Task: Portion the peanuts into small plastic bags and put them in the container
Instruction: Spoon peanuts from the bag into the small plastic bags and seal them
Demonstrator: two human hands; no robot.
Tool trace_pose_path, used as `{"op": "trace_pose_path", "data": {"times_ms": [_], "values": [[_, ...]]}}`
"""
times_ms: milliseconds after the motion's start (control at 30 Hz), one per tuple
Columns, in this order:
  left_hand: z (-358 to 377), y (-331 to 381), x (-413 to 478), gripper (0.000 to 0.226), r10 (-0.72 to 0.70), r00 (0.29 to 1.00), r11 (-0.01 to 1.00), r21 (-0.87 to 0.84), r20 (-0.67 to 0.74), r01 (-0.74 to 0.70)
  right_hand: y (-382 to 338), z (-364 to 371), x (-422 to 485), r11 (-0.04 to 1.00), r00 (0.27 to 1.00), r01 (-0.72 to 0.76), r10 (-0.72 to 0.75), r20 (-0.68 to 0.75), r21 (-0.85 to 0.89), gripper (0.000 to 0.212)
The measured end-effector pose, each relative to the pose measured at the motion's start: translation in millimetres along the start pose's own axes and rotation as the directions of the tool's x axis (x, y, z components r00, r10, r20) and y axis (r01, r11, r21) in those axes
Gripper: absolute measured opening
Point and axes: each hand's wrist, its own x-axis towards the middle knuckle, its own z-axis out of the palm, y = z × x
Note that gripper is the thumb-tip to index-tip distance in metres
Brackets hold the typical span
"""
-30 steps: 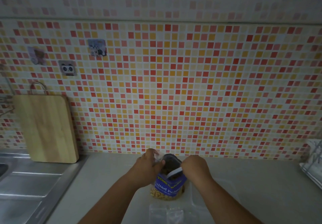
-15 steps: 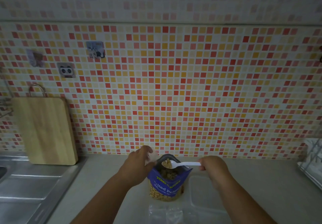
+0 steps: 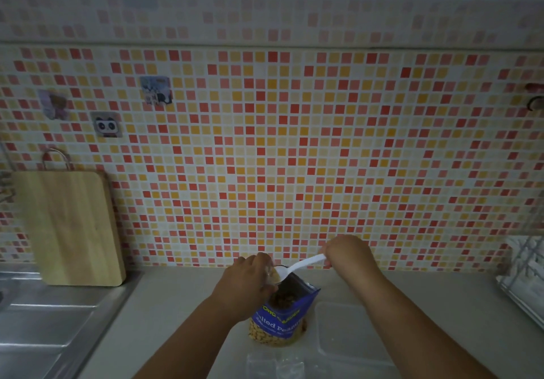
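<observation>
A blue pouch of salted peanuts [image 3: 279, 316] stands open on the pale surface [image 3: 182, 305], low in the middle of the head view, its clear lower window showing the nuts inside. Just above its mouth, the left hand [image 3: 244, 284] curls its fingers round a small clear plastic bag [image 3: 272, 275], which is only partly visible behind the knuckles. The right hand [image 3: 350, 256], raised behind and to the right of the pouch, pinches the handle end of a white plastic spoon [image 3: 303, 265]. The spoon slants down to the left, with its bowl at the small bag's opening. Whether any peanuts are still in the bowl cannot be made out.

Just to the right of the pouch lies a clear rectangular container [image 3: 350, 331], flat on the surface and close to the right forearm. In front of the pouch, at the bottom edge of the view, lies a sheaf of transparent bags [image 3: 276, 364].

To the left, a steel sink [image 3: 44, 319] adjoins the surface, and a wooden cutting board [image 3: 67, 228] with a metal loop handle leans upright against the wall behind it. That wall [image 3: 294, 143] is covered in small red, orange and cream mosaic tiles, with a panda sticker [image 3: 106, 125] and two other small stickers above the board. A wire dish rack [image 3: 524, 275] shows at the far right edge.
</observation>
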Motion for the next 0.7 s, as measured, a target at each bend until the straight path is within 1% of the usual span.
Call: {"op": "trace_pose_path", "data": {"times_ms": [33, 67, 100, 200, 267, 333, 367, 433, 467, 500, 533, 567, 600, 633, 667, 700], "values": [[0.9, 3.2, 0.7, 0.043, 0.004, 1.000, 1.000, -0.011, -0.011, -0.005, -5.8, -0.2, -3.6, 0.996, 0.996, 0.048, -0.043, -0.073, 0.079, 0.029], [2.5, 6.0, 2.0, 0.041, 0.010, 1.000, 1.000, -0.029, -0.028, -0.011, -13.3, -2.5, -10.5, 0.980, 0.990, 0.076, -0.052, -0.130, 0.185, 0.028], [4.0, 8.9, 3.5, 0.040, 0.008, 0.999, 0.998, -0.061, -0.044, -0.011, -21.3, -5.8, -18.4, 0.966, 0.983, 0.114, -0.076, -0.165, 0.232, 0.026], [7.7, 12.6, 6.4, 0.041, -0.045, 0.998, 0.969, -0.244, -0.045, 0.033, -47.0, -22.8, -42.4, 0.953, 0.937, 0.281, -0.248, -0.247, 0.110, 0.024], [6.9, 11.9, 6.4, 0.041, -0.095, 0.995, 0.909, -0.410, -0.031, 0.074, -52.6, -34.8, -55.7, 0.926, 0.854, 0.375, -0.363, -0.373, -0.042, 0.026], [1.7, 10.3, 3.4, 0.039, -0.166, 0.986, 0.812, -0.568, -0.005, 0.134, -47.5, -44.6, -60.9, 0.904, 0.754, 0.410, -0.411, -0.513, -0.123, 0.023], [-0.8, 8.3, 1.7, 0.036, -0.198, 0.980, 0.764, -0.626, 0.005, 0.157, -43.3, -48.6, -61.9, 0.902, 0.700, 0.412, -0.406, -0.588, -0.132, 0.022], [-5.0, 2.0, -2.2, 0.028, -0.252, 0.968, 0.683, -0.706, 0.016, 0.189, -30.6, -47.6, -56.1, 0.918, 0.596, 0.384, -0.326, -0.734, -0.096, 0.019], [-6.5, -1.7, -5.0, 0.027, -0.274, 0.962, 0.625, -0.757, 0.017, 0.191, -24.8, -42.3, -50.9, 0.932, 0.582, 0.358, -0.272, -0.767, -0.059, 0.018], [-7.5, -5.0, -7.9, 0.026, -0.290, 0.957, 0.547, -0.818, 0.018, 0.181, -20.4, -33.4, -46.2, 0.946, 0.623, 0.324, -0.236, -0.746, -0.029, 0.019], [-7.9, -8.1, -10.7, 0.027, -0.301, 0.953, 0.459, -0.872, 0.030, 0.173, -18.0, -20.2, -40.3, 0.959, 0.705, 0.282, -0.209, -0.678, -0.003, 0.020], [-8.7, -9.9, -13.5, 0.030, -0.304, 0.951, 0.368, -0.914, 0.054, 0.170, -16.9, -4.3, -34.8, 0.971, 0.797, 0.237, -0.182, -0.576, 0.021, 0.021], [-8.9, -11.1, -16.0, 0.034, -0.299, 0.951, 0.267, -0.949, 0.084, 0.167, -15.4, 12.9, -29.7, 0.978, 0.868, 0.203, -0.162, -0.469, 0.039, 0.022], [-9.0, -11.0, -18.5, 0.037, -0.292, 0.950, 0.156, -0.975, 0.110, 0.161, -14.0, 29.8, -26.0, 0.981, 0.918, 0.181, -0.145, -0.368, 0.065, 0.023], [-9.7, -9.6, -21.5, 0.037, -0.283, 0.950, 0.056, -0.987, 0.129, 0.151, -12.4, 46.1, -23.3, 0.979, 0.946, 0.177, -0.141, -0.293, 0.098, 0.024], [-10.9, -6.9, -25.2, 0.037, -0.277, 0.951, -0.005, -0.990, 0.137, 0.141, -11.0, 59.7, -22.6, 0.976, 0.958, 0.182, -0.150, -0.247, 0.115, 0.026]]}}
